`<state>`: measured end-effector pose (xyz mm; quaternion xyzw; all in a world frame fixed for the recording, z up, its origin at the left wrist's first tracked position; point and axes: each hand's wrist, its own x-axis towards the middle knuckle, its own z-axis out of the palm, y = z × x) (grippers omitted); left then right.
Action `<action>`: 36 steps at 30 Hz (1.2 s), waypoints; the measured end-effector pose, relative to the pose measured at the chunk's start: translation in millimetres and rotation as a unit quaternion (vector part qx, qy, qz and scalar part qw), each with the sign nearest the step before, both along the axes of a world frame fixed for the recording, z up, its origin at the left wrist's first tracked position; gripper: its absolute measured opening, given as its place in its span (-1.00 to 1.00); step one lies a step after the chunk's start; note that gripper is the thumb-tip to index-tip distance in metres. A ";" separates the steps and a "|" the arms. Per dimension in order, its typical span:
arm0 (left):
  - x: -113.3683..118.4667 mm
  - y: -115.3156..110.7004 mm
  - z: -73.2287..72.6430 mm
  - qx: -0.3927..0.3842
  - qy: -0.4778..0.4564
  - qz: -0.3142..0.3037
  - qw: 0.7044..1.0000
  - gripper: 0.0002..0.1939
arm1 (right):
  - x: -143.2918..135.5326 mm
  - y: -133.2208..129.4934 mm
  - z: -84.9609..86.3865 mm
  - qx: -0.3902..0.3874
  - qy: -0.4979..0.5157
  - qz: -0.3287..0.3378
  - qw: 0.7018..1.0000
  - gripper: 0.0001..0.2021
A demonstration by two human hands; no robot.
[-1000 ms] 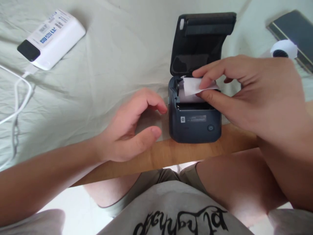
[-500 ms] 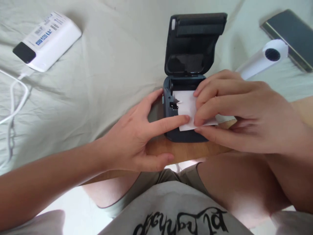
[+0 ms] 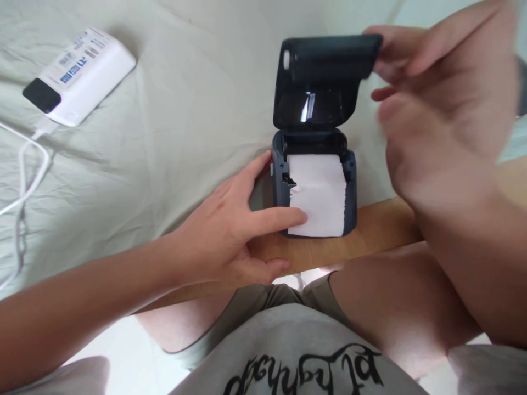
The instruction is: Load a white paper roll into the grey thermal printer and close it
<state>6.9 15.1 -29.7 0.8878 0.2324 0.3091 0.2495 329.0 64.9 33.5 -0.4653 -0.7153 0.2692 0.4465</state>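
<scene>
Head view: since the earlier frame the right hand (image 3: 444, 93) has left the paper strip (image 3: 321, 186) and gone up to the lid (image 3: 317, 82), while the left hand (image 3: 242, 225) stays put. Paper now lies flat, drawn out of the device (image 3: 351, 206) over its front edge, probably so the end sits outside; left side has a torn notch. Left hand is spread: one fingertip presses the paper, likely pinning it against slipping back, another touches the device's left side, seemingly to steady it; thumb is apart, over the wooden edge of the tabletop (image 3: 382, 225). Right hand is blurred, half open, fingers at the lid's upper right corner, thumb away from it; can't tell how firm the contact is. Lid stands raised, hinged at the back. Device sits at the near edge, presumably for easy reach. White power bank (image 3: 94, 71) with cable (image 3: 24, 170) lies well apart, on the cloth (image 3: 185, 120).
</scene>
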 end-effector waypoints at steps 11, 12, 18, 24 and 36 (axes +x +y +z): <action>2.5 -0.5 -4.1 0.005 -0.020 0.007 1.000 -0.11 | 19.2 -9.3 -14.1 -0.061 -0.094 0.151 0.982 -0.49; 2.7 -0.6 -3.4 -0.001 -0.027 0.010 1.000 -0.06 | 20.5 -6.8 -14.9 -0.074 -0.089 0.159 0.980 -0.50; -4.6 1.1 5.7 -0.035 0.021 0.031 0.999 0.11 | 28.6 4.0 -9.4 -0.106 -0.134 0.209 0.963 -0.44; -21.0 13.9 11.1 -0.061 0.046 0.002 0.997 0.34 | 23.9 -3.0 -15.2 -0.098 -0.145 0.204 0.963 -0.38; -15.4 0.9 22.3 -0.064 0.116 0.025 0.991 0.56 | 36.8 -16.7 -16.2 -0.074 -0.185 0.115 0.973 0.04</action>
